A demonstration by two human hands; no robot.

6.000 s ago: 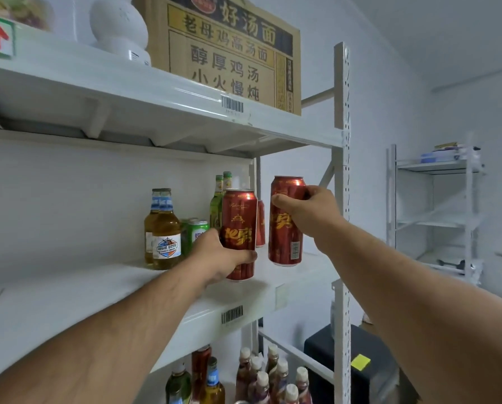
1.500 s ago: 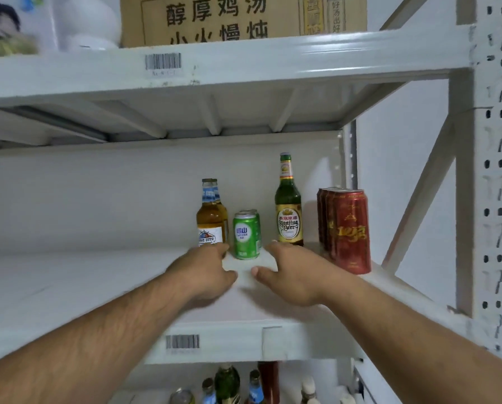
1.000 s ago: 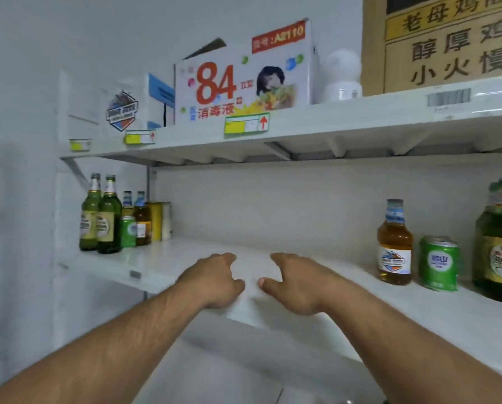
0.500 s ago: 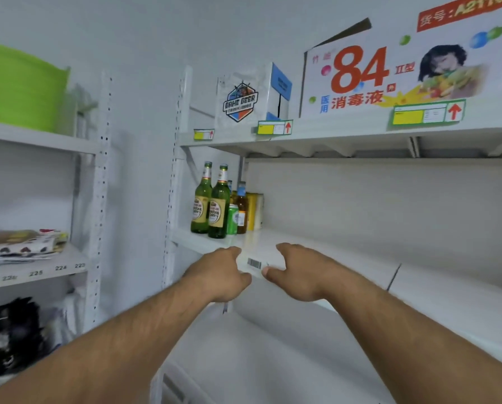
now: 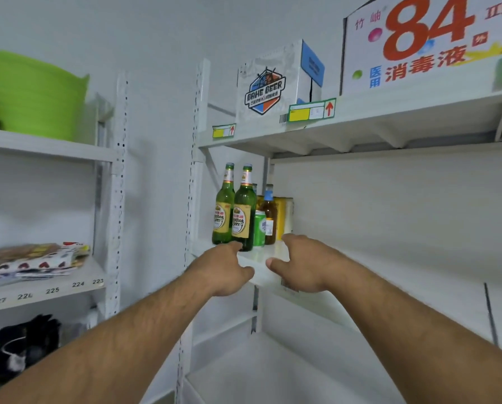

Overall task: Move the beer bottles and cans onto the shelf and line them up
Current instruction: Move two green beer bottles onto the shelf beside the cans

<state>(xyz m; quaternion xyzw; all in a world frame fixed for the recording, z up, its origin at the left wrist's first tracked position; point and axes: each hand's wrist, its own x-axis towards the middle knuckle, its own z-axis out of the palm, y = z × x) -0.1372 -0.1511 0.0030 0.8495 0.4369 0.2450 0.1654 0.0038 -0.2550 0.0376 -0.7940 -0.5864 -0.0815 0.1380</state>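
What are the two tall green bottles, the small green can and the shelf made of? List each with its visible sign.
Two tall green bottles: likely glass, translucent and glossy.
Small green can: probably metal, with a silvery rim.
Shelf: seemingly painted metal, smooth white, beside a perforated upright.

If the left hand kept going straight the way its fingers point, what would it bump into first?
Most likely the nearer green bottle: the left hand reaches up toward its base, fingertips just short of it. Depth is hard to judge, so it might graze the other green bottle beside it instead.
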